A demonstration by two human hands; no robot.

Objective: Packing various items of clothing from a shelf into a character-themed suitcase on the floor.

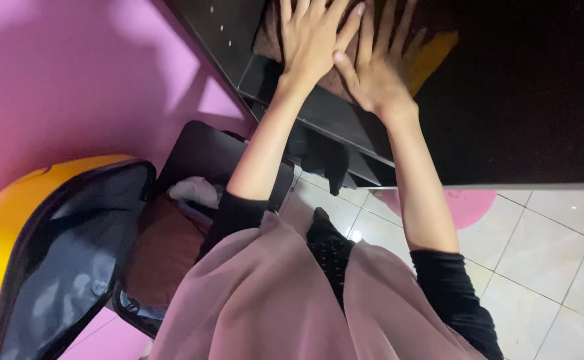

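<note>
One folded brown cloth (335,80) lies on a dark wooden cabinet shelf (345,120), near its front edge. Two hands press flat on it, fingers spread and gripping nothing: the left hand (312,37) beside the right hand (378,67), thumbs touching. One yellow item (432,57) lies just right. Below, one open yellow suitcase (12,227) holds clothes.
</note>
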